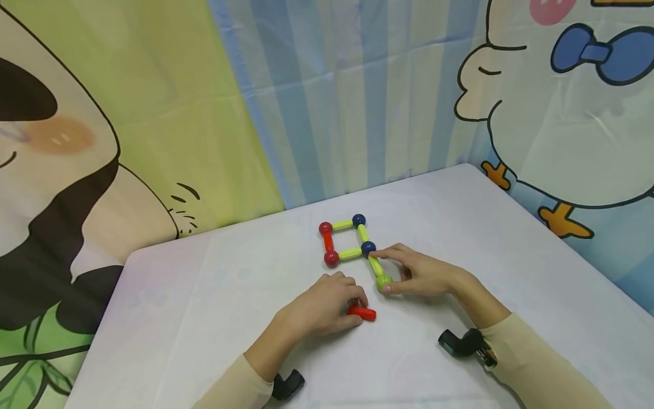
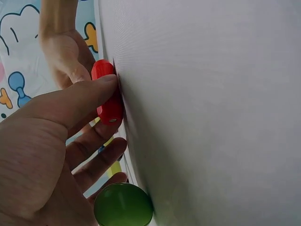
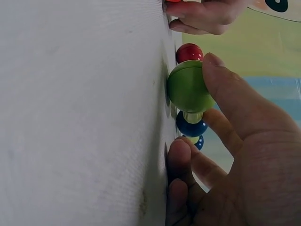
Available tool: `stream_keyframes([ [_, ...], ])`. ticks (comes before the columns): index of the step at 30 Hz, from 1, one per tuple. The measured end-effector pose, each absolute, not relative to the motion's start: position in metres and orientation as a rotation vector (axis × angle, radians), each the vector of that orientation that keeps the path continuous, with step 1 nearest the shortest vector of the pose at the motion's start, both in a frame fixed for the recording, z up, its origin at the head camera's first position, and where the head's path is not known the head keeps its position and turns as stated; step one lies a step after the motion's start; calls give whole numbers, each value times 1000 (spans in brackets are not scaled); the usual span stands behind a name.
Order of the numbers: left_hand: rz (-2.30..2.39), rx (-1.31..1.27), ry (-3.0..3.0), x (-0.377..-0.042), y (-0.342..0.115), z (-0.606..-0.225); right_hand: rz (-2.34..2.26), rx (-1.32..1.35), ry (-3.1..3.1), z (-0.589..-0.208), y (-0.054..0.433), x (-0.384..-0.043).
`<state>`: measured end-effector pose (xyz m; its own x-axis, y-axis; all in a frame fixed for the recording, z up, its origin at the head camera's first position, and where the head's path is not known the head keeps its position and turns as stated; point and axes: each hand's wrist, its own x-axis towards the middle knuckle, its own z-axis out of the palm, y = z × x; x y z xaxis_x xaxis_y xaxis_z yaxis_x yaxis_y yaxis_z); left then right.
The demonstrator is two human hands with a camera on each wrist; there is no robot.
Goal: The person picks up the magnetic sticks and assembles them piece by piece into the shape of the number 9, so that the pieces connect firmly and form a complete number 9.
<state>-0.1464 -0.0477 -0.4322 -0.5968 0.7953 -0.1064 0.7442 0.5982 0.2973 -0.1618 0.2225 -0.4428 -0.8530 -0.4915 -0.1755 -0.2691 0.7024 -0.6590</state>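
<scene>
Between thumb and forefinger, my left hand [image 1: 324, 307] pinches a red magnetic rod [image 1: 365, 313] low over the table. My right hand [image 1: 426, 275] has its thumb on a green ball [image 1: 384, 282] and its forefinger by a blue ball [image 1: 368, 247]. A yellow-green rod [image 1: 376, 266] joins these two balls. They extend from a square of rods on the table, with red balls [image 1: 331, 258] on its left, a red rod [image 1: 328, 242] between them, and another blue ball [image 1: 359, 220] at its far corner. In the left wrist view, a green ball [image 2: 123, 205] lies below the fingers.
The white table [image 1: 245, 295] meets a striped curtain [image 1: 327, 102] at the back. Cartoon panels [image 1: 577, 142] stand at either side. Black wrist devices [image 1: 462, 343] are worn at both sleeves.
</scene>
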Motion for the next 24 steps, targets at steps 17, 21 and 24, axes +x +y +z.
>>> stream_keyframes([
  [17, 328, 1264, 2622, -148, -49, -435, -932, -599, 2557, -442, 221, -161],
  [21, 314, 1246, 2637, -149, -49, -434, -945, -615, 2556, -440, 222, -160],
  [24, 304, 1229, 2655, -149, -49, -432, -949, -617, 2556, -439, 222, -160],
])
